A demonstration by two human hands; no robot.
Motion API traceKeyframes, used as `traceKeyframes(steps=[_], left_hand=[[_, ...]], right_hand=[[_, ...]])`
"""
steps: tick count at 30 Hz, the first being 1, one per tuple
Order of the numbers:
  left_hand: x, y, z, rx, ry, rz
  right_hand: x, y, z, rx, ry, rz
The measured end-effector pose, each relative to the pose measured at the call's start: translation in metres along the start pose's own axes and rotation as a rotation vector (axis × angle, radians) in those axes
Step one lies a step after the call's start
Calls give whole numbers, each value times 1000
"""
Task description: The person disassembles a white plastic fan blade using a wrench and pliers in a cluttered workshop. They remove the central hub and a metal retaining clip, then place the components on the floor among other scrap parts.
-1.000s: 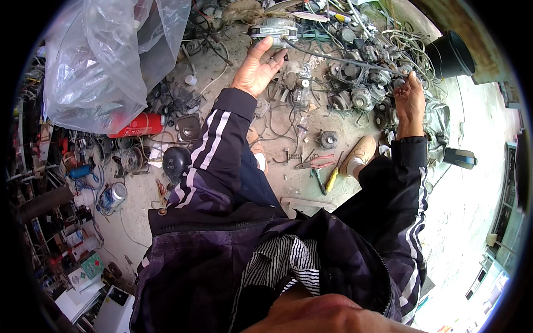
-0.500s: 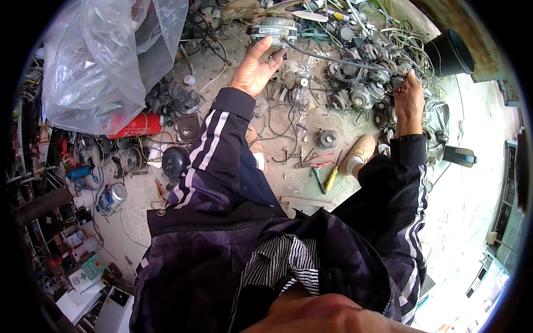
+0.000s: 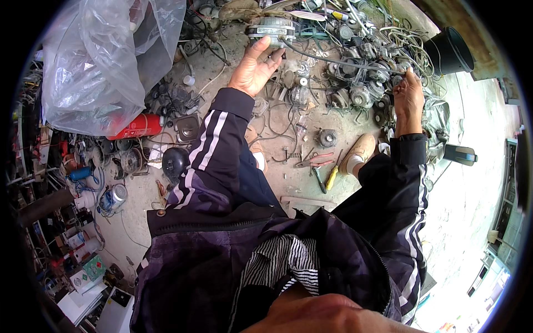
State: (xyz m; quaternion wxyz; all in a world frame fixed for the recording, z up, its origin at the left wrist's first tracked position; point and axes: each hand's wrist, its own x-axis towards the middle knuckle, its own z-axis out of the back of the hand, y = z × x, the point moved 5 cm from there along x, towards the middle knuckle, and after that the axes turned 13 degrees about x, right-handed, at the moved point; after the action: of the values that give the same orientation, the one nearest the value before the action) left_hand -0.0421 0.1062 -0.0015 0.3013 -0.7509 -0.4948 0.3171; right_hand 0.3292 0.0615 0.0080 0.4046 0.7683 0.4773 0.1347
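A round silver electric motor (image 3: 272,29) is in my left hand (image 3: 252,72), the thumb on its near edge and the other fingers partly hidden beneath it. From the motor a dark grey cable (image 3: 338,60) runs to the right, stretched in a slight sag. My right hand (image 3: 409,100) pinches the cable near its far end, thumb and fingers closed. Below the cable, a small motor part (image 3: 327,138) sits on the floor between my feet. Nearer to me lie red-handled pliers (image 3: 315,160) and a tool with a yellow handle (image 3: 332,178).
A heap of motor parts (image 3: 361,94) and tangled wires spreads under my right arm's reach. A black bucket (image 3: 451,53) lies at the far right. At the left are a clear plastic bag (image 3: 102,66), a red cylinder (image 3: 136,126) and a black round object (image 3: 175,161).
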Motion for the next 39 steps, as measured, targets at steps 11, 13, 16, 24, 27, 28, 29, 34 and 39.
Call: traceKeyframes(steps=[11, 13, 16, 24, 27, 28, 29, 34, 39], left_hand=[[1, 1, 1, -9, -10, 5], [1, 1, 1, -9, -6, 11], [1, 1, 0, -13, 3, 17], [2, 3, 3, -22, 7, 20], [2, 3, 2, -19, 6, 18], [2, 3, 2, -18, 7, 19], [2, 3, 2, -17, 7, 20], [2, 4, 2, -15, 13, 19], [2, 4, 1, -29, 10, 29]], right_hand=[[-2, 0, -2, -37, -4, 12], [-2, 0, -1, -38, -5, 14], [-4, 2, -4, -39, -2, 14], [-3, 0, -4, -39, 7, 17], [-4, 0, -3, -40, 4, 24], [-4, 0, -3, -40, 3, 27], [-4, 1, -3, -42, 2, 26], [-5, 1, -5, -44, -8, 30], [-7, 2, -7, -55, -19, 44]])
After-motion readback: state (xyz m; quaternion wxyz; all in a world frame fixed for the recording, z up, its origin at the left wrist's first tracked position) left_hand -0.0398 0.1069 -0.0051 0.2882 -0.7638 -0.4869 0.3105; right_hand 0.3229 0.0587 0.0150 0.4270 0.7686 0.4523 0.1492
